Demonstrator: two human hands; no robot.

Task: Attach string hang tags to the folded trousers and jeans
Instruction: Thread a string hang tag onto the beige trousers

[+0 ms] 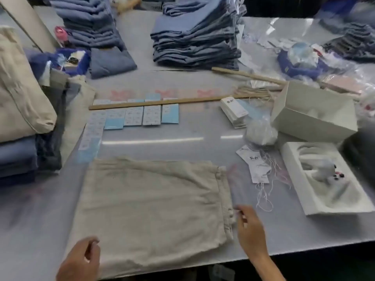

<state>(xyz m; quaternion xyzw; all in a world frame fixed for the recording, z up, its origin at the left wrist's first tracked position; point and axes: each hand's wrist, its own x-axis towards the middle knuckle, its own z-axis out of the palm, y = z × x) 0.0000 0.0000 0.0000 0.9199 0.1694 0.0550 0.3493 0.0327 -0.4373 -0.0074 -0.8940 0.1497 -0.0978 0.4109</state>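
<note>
The folded trousers [150, 211], beige and creased, are laid at the worktop's [294, 236] near edge, pinched at their right edge by the right hand [250, 230], with the left hand [81, 260] loosely curled, holding nothing.

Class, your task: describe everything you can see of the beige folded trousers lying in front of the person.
The beige folded trousers look like soft, slightly creased woven cloth, folded into a broad flat rectangle with layered edges showing along their right side. They lie flat on the grey table, at its near edge. The right hand touches their right edge; the left hand is at their near left corner. No hang tag shows on them.
</note>
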